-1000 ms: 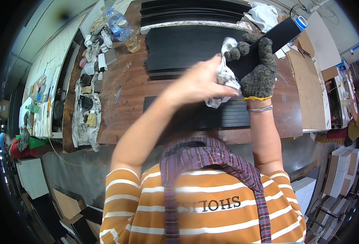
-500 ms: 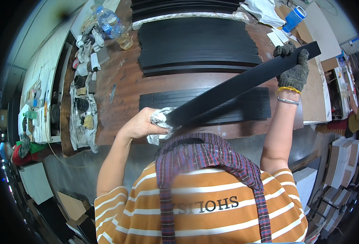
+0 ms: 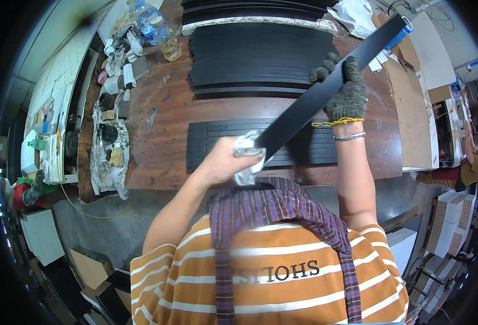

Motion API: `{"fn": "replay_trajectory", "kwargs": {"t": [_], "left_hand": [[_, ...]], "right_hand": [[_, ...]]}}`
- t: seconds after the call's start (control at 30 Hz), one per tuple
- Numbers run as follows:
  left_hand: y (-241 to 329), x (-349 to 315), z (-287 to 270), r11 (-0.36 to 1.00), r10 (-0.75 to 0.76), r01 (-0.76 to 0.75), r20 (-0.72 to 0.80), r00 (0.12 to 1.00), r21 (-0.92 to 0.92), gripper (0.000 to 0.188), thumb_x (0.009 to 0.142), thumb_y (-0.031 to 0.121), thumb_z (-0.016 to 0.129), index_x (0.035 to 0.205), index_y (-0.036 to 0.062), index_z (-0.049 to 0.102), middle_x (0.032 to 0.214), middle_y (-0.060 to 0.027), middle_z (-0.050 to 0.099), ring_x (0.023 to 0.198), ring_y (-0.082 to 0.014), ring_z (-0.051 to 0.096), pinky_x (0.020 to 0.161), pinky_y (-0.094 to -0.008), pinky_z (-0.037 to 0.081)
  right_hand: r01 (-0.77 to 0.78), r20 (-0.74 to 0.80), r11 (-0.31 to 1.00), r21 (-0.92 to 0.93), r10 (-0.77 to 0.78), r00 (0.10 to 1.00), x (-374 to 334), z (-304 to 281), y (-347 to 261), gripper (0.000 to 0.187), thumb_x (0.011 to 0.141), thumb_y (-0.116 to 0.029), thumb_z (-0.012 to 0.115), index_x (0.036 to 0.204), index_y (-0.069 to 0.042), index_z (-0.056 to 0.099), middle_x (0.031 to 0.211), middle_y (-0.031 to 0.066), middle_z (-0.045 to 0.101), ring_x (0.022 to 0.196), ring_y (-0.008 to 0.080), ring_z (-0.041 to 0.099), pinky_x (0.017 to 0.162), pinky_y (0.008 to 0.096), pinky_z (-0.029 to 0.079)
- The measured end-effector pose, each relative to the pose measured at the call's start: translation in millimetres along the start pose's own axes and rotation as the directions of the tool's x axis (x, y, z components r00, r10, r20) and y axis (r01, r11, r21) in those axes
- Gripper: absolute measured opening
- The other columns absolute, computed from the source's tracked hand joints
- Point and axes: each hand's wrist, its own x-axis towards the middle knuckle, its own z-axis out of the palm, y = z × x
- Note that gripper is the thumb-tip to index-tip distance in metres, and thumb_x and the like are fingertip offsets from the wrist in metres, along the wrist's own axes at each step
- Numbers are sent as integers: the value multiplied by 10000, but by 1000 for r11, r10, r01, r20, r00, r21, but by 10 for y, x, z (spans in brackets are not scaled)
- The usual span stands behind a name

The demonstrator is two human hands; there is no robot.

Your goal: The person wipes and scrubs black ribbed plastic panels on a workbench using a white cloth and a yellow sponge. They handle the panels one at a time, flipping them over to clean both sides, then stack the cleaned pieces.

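A long flat black strip (image 3: pixel 304 110) slants up to the right across the front of the table. At its near end, my bare left hand (image 3: pixel 225 160) pinches a crumpled white cloth (image 3: pixel 248 147), stained with grey, against the strip. My right hand (image 3: pixel 346 89), in a dark grey knitted glove with a yellow cuff edge, grips the strip around its middle, fingers wrapped over both sides. Beneath the strip lies a row of black strips (image 3: pixel 217 142) side by side, partly covered by its shadow. Farther off sits a larger stack of black strips (image 3: pixel 250 57).
Stained rags with small blocks and rolls (image 3: pixel 109 135) line the table's left side. Plastic bottles (image 3: pixel 166 40) stand at the back left. A white plastic bag (image 3: pixel 354 17) and a blue tumbler (image 3: pixel 399 37) are at the back right. Another person (image 3: pixel 25 192) is at far left.
My right hand has moved left and now holds the strip nearer its middle. My left hand with the cloth has shifted right and slightly up. The strip stands more steeply.
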Motion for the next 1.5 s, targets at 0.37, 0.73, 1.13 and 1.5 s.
{"fn": "replay_trajectory", "kwargs": {"t": [0.37,0.73,1.13,1.5], "left_hand": [[-504,-422,-421,956,40,-168,-459,888,-241,214,922,10,682,1128,-45,697,945,-63,735,803,-104,670,716,-262,540],[-616,-463,-415,915,-16,-209,-548,836,-345,243,925,55,709,1149,-38,690,981,-61,733,839,-109,667,757,-266,532],[-840,-670,-422,847,-161,-217,-624,765,-485,250,921,49,702,1158,-26,687,1009,-71,735,866,-136,691,762,-282,551],[-931,-611,-310,824,-220,-163,-571,791,-543,245,914,31,704,1152,-24,688,1014,-63,733,869,-136,686,778,-292,549]], "right_hand": [[-12,490,979,206,-92,867,300,-275,-730,529,963,-352,672,1228,76,510,807,-1,480,728,124,476,712,296,445],[16,314,774,-633,238,919,211,30,-832,411,988,-374,632,1152,3,637,846,38,646,674,140,589,633,299,509],[518,250,-618,-591,471,846,375,-693,177,442,793,-384,769,1138,-111,735,1000,165,734,962,344,694,875,452,528],[396,406,-753,-526,186,895,619,-942,733,277,789,-251,753,1025,-108,728,1065,139,638,1055,349,618,912,457,514]]}}
